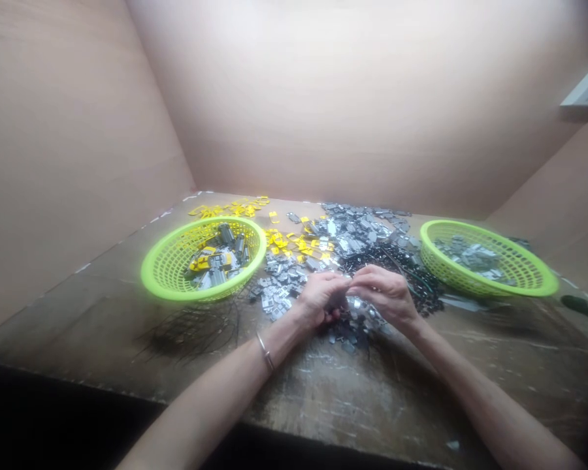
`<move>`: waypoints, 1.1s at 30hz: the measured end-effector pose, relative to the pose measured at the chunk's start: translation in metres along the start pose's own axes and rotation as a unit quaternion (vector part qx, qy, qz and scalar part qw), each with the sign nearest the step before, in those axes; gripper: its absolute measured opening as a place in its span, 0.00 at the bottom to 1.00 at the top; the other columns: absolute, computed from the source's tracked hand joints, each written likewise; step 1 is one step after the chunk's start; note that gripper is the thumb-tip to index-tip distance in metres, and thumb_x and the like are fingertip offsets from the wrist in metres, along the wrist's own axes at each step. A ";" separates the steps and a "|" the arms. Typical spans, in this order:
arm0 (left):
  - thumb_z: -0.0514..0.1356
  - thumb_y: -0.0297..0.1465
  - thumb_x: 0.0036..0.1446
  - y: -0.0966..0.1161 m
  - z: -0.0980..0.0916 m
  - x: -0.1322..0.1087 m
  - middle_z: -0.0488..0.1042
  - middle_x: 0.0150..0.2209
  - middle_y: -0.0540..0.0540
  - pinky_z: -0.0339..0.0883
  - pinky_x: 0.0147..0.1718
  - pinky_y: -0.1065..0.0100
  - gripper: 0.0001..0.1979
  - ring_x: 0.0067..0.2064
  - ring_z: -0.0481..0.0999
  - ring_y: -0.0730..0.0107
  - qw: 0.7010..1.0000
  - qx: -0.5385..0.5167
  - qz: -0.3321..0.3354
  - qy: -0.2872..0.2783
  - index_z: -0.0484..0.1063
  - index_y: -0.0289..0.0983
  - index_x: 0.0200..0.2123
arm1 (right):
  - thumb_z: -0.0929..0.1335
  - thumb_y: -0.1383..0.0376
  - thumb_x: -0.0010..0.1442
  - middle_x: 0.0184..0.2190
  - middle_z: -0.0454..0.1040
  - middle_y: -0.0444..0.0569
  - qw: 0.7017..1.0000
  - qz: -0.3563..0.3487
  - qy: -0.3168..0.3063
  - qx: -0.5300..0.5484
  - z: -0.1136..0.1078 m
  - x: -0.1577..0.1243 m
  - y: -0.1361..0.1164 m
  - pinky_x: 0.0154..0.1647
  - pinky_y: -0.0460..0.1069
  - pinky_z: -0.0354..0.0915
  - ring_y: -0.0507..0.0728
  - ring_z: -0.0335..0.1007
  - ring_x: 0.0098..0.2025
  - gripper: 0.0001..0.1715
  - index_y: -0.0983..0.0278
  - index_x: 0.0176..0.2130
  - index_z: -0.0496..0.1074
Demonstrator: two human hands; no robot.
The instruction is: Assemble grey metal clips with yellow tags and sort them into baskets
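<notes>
My left hand (321, 297) and my right hand (385, 292) meet fingertip to fingertip over the middle of the worn table (323, 391). Both are curled in a pinch around something small between them; it is too small to make out. Just under the hands lies a scatter of small grey metal parts (281, 287). A thin bracelet (264, 351) circles my left wrist. Beyond the hands, yellow pieces (298, 243) mix with more grey parts (357, 232), and a heap of dark parts (402, 261) lies behind my right hand.
A green mesh basket (161, 267) at left holds grey and yellow parts. A second green basket (529, 277) at right holds grey parts. Thin black strands (200, 326) lie in front of the left basket. Brown board walls enclose the table on three sides.
</notes>
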State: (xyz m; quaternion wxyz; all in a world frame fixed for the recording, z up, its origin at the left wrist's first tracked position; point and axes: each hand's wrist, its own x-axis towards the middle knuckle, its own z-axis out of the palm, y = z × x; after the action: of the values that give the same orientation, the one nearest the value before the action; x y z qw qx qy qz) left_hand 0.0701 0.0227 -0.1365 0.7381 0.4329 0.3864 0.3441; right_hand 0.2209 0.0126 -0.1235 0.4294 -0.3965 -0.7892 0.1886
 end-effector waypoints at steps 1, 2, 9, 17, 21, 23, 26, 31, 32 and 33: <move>0.57 0.39 0.39 0.000 0.000 0.000 0.65 0.15 0.49 0.46 0.08 0.78 0.16 0.12 0.61 0.79 1.000 -0.005 -0.005 -0.010 0.65 0.32 0.29 | 0.67 0.64 0.46 0.25 0.69 0.46 1.000 0.014 0.002 0.018 0.000 0.000 -0.001 0.29 0.46 0.61 0.51 0.64 0.28 0.05 0.63 0.26 0.71; 0.57 0.39 0.40 -0.001 0.001 0.000 0.64 0.15 0.50 0.46 0.08 0.77 0.15 0.12 0.61 0.79 1.000 -0.010 -0.006 -0.013 0.65 0.33 0.28 | 0.67 0.64 0.45 0.25 0.69 0.46 0.999 0.032 0.002 0.034 0.001 0.000 -0.002 0.29 0.46 0.61 0.51 0.64 0.27 0.05 0.63 0.25 0.71; 0.57 0.37 0.40 0.000 0.002 0.002 0.64 0.15 0.51 0.44 0.08 0.77 0.14 0.11 0.58 0.81 0.999 -0.012 -0.001 0.050 0.66 0.32 0.29 | 0.67 0.64 0.45 0.23 0.70 0.46 0.986 0.112 -0.045 0.117 0.001 0.001 -0.007 0.24 0.45 0.61 0.50 0.63 0.23 0.08 0.64 0.28 0.72; 0.57 0.29 0.40 0.003 -0.002 -0.001 0.68 0.23 0.48 0.54 0.11 0.77 0.18 0.17 0.65 0.78 0.997 -0.050 0.024 -0.051 0.61 0.34 0.38 | 0.68 0.66 0.41 0.22 0.68 0.45 0.951 0.222 0.035 0.212 -0.005 0.002 0.006 0.21 0.44 0.57 0.48 0.59 0.21 0.07 0.66 0.26 0.72; 0.55 0.23 0.39 0.001 -0.001 0.002 0.67 0.22 0.47 0.56 0.11 0.76 0.15 0.16 0.65 0.78 0.997 -0.035 0.035 -0.054 0.60 0.31 0.35 | 0.70 0.66 0.39 0.21 0.67 0.44 0.943 0.236 0.058 0.228 -0.004 0.002 0.008 0.21 0.44 0.55 0.48 0.58 0.22 0.07 0.66 0.24 0.72; 0.55 0.23 0.40 -0.001 0.000 0.003 0.67 0.22 0.47 0.56 0.10 0.77 0.11 0.16 0.65 0.78 0.998 -0.025 0.042 -0.047 0.61 0.30 0.32 | 0.70 0.66 0.39 0.21 0.67 0.44 0.941 0.237 0.052 0.236 -0.003 0.002 0.007 0.22 0.45 0.56 0.49 0.58 0.23 0.07 0.66 0.24 0.73; 0.54 0.23 0.40 -0.002 0.002 0.004 0.66 0.20 0.47 0.54 0.08 0.78 0.07 0.15 0.64 0.78 0.999 -0.012 0.044 -0.031 0.61 0.30 0.28 | 0.69 0.66 0.39 0.23 0.68 0.45 0.937 0.237 0.036 0.253 -0.001 0.001 0.006 0.24 0.45 0.57 0.49 0.60 0.25 0.06 0.66 0.24 0.73; 0.56 0.23 0.38 0.000 0.003 0.002 0.66 0.18 0.48 0.51 0.08 0.79 0.06 0.14 0.64 0.79 0.999 -0.013 0.037 -0.024 0.61 0.31 0.25 | 0.70 0.65 0.38 0.23 0.68 0.45 0.932 0.250 0.022 0.263 0.000 0.001 0.005 0.26 0.46 0.58 0.50 0.61 0.25 0.07 0.65 0.24 0.73; 0.56 0.23 0.38 0.000 0.003 0.002 0.66 0.18 0.48 0.51 0.08 0.79 0.07 0.14 0.64 0.79 0.999 -0.017 0.037 -0.029 0.61 0.31 0.25 | 0.70 0.65 0.38 0.23 0.68 0.45 0.931 0.250 0.020 0.264 0.000 0.001 0.004 0.26 0.46 0.58 0.50 0.61 0.26 0.07 0.65 0.23 0.73; 0.57 0.24 0.38 0.000 0.003 0.002 0.66 0.18 0.49 0.51 0.09 0.79 0.07 0.14 0.64 0.79 0.999 -0.021 0.038 -0.033 0.61 0.31 0.25 | 0.70 0.65 0.38 0.23 0.69 0.46 0.931 0.249 0.018 0.267 0.000 0.001 0.004 0.28 0.47 0.59 0.50 0.61 0.26 0.07 0.65 0.23 0.73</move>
State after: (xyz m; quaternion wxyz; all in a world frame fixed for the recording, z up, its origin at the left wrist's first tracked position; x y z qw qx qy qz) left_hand 0.0732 0.0232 -0.1360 0.7454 0.4433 0.3378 0.3656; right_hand 0.2222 0.0165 -0.1259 0.4727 -0.4541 -0.5783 0.4858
